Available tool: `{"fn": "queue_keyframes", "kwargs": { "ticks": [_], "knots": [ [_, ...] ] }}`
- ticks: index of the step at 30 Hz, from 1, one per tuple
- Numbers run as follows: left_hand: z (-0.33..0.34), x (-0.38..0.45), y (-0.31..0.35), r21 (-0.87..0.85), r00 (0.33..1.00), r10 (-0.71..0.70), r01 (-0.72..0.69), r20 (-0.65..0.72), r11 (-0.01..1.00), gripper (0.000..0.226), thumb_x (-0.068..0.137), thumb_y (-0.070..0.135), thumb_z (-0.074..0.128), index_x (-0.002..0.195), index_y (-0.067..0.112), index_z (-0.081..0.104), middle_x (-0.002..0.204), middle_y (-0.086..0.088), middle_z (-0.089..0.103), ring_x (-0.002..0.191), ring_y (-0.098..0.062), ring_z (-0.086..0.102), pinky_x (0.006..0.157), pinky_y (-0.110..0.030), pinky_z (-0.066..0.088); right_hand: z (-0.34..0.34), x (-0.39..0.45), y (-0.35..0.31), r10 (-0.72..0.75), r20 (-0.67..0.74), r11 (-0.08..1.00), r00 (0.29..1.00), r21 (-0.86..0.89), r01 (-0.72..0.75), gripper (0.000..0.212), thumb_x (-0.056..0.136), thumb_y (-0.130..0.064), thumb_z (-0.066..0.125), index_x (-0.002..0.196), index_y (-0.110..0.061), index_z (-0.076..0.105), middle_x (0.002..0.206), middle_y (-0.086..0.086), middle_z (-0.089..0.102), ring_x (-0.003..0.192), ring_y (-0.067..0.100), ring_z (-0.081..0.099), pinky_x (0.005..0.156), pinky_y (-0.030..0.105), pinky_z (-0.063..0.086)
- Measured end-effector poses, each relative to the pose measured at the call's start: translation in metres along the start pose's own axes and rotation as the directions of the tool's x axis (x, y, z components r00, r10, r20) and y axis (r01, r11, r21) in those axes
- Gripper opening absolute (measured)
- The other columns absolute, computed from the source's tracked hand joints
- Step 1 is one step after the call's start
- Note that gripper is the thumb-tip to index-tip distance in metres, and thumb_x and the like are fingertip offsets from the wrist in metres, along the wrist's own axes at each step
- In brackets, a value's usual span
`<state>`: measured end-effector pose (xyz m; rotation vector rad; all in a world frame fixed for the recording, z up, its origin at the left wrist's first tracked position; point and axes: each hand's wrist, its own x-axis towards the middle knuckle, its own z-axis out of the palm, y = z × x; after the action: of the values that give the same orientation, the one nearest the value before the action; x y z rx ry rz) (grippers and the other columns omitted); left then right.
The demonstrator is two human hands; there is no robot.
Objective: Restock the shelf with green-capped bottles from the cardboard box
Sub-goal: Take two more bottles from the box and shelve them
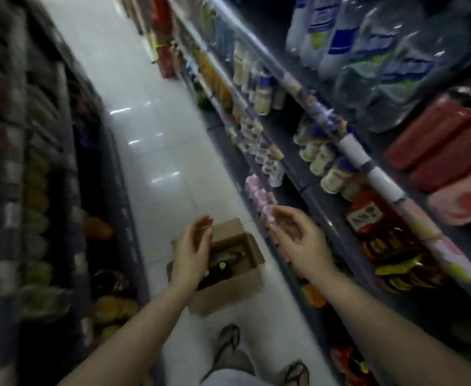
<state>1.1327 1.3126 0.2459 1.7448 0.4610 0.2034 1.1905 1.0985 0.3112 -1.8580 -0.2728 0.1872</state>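
While cardboard box [230, 274] sits open on floor, 2 hands hover above it, apart: left hand [192, 252] relaxed, empty; right hand [298, 243] relaxed, empty, shelf-side. Green-capped bottles [226, 259] inside box.

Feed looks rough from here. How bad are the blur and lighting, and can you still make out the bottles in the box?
Head view: dim overall, motion blur heaviest on the left shelves; wide-angle bending tilts the aisle; glare streaks on the white floor. The cardboard box is soft but readable, with dark bottles and greenish caps visible. Both the left hand and right hand are empty.
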Motion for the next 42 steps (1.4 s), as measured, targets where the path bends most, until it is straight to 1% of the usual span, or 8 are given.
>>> {"fn": "queue_keyframes", "kwargs": {
  "ticks": [3,5,9,21,27,32,38,42],
  "knots": [
    [-0.025,-0.002,-0.030,-0.009,0.985,-0.083,0.082,-0.151,0.997,0.022,0.096,0.019,0.054,0.117,0.026,0.058,0.115,0.004,0.066,0.111,-0.013,0.062,0.096,-0.033,0.050,0.039,0.021,0.014,0.026,0.103,0.999,0.994,0.028,-0.029,0.030,0.088,-0.009,0.066,0.113,-0.026,0.061,0.113,-0.002,0.066,0.102,0.002,0.064,0.087,0.015,0.049],
    [-0.036,-0.004,-0.050,-0.007,0.972,-0.124,0.125,-0.201,0.992,0.023,0.096,0.022,0.054,0.118,0.028,0.057,0.116,0.007,0.065,0.110,-0.005,0.061,0.093,-0.024,0.050,0.064,0.032,0.028,0.071,0.164,0.995,0.984,0.052,-0.080,0.031,0.088,-0.008,0.066,0.112,-0.027,0.061,0.113,-0.002,0.066,0.098,-0.004,0.064,0.082,0.009,0.047],
    [-0.046,0.002,-0.093,-0.012,0.947,-0.202,0.206,-0.249,0.978,0.025,0.096,0.020,0.053,0.120,0.025,0.057,0.114,0.014,0.064,0.102,0.016,0.056,0.080,-0.001,0.043,0.108,0.050,0.072,0.180,0.197,0.977,0.964,0.075,-0.198,0.032,0.089,-0.011,0.065,0.111,-0.034,0.061,0.114,-0.002,0.067,0.104,0.003,0.065,0.085,0.015,0.050],
    [0.005,0.047,-0.319,0.029,0.847,-0.468,0.490,-0.252,0.871,0.026,0.096,0.025,0.054,0.120,0.032,0.055,0.114,0.014,0.064,0.107,0.006,0.058,0.079,-0.004,0.045,0.207,0.091,0.274,0.380,0.197,0.923,0.904,-0.016,-0.385,0.028,0.089,-0.019,0.063,0.117,-0.022,0.063,0.110,-0.012,0.066,0.103,-0.004,0.061,0.082,0.009,0.049],
    [0.053,0.079,-0.437,0.014,0.787,-0.563,0.585,-0.253,0.811,0.032,0.095,0.022,0.055,0.127,0.025,0.053,0.124,0.008,0.060,0.105,0.005,0.055,0.079,0.002,0.040,0.250,0.107,0.398,0.436,0.209,0.899,0.876,-0.063,-0.432,0.030,0.087,-0.029,0.064,0.117,-0.034,0.061,0.111,-0.019,0.065,0.105,-0.008,0.059,0.082,0.009,0.049],
    [0.088,0.100,-0.518,0.105,0.749,-0.620,0.653,-0.232,0.750,0.049,0.092,0.029,0.059,0.138,0.024,0.043,0.140,0.005,0.050,0.129,-0.011,0.045,0.099,-0.022,0.037,0.274,0.109,0.500,0.506,0.298,0.860,0.809,-0.240,-0.450,0.033,0.088,-0.031,0.064,0.117,-0.042,0.054,0.126,-0.016,0.055,0.115,-0.002,0.051,0.096,0.025,0.047],
    [0.099,0.113,-0.577,0.237,0.738,-0.661,0.671,-0.133,0.702,0.082,0.076,0.028,0.078,0.144,0.020,0.033,0.148,0.002,0.039,0.136,-0.015,0.036,0.107,-0.025,0.030,0.295,0.107,0.580,0.605,0.392,0.785,0.693,-0.440,-0.437,0.066,0.078,-0.037,0.076,0.135,-0.036,0.044,0.137,-0.015,0.040,0.130,0.004,0.038,0.106,0.022,0.034],
    [0.107,0.120,-0.596,0.290,0.762,-0.638,0.639,-0.113,0.712,0.083,0.072,0.013,0.080,0.142,0.018,0.037,0.149,-0.001,0.040,0.138,-0.016,0.034,0.109,-0.021,0.025,0.306,0.107,0.610,0.635,0.424,0.752,0.646,-0.531,-0.391,0.084,0.070,-0.023,0.084,0.142,-0.021,0.040,0.142,-0.003,0.044,0.132,0.013,0.040,0.105,0.021,0.031]
  ]
}}
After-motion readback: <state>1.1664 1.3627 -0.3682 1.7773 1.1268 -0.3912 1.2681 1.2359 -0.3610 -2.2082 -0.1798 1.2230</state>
